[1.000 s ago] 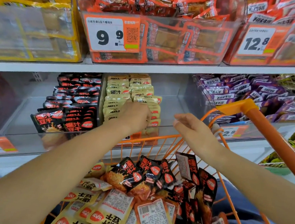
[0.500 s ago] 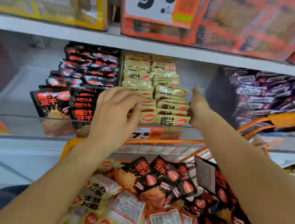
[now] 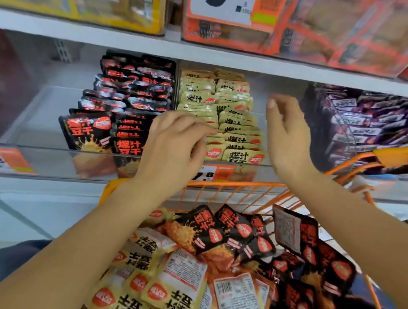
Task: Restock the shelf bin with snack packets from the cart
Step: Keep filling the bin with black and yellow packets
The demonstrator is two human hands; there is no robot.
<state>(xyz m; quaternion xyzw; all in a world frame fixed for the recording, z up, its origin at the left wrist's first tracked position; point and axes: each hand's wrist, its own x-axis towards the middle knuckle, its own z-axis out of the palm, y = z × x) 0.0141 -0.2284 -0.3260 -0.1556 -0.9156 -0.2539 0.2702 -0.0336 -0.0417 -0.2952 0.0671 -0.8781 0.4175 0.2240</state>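
My left grip (image 3: 175, 147) sits at mid-frame with fingers loosely curled and empty, its tips touching the front rows of yellow packets (image 3: 230, 129) in the shelf bin (image 3: 261, 170). My right grip (image 3: 286, 137) hovers just right of that stack, fingers relaxed and spread, holding nothing. The fresh stock lies straight below both: yellow packets in the cart (image 3: 172, 294) at lower centre, long axes running roughly toward me, nearer the left arm. Against half a second ago, the right grip has lifted off the stack's side and opened, while the left has shifted right onto the yellow rows.
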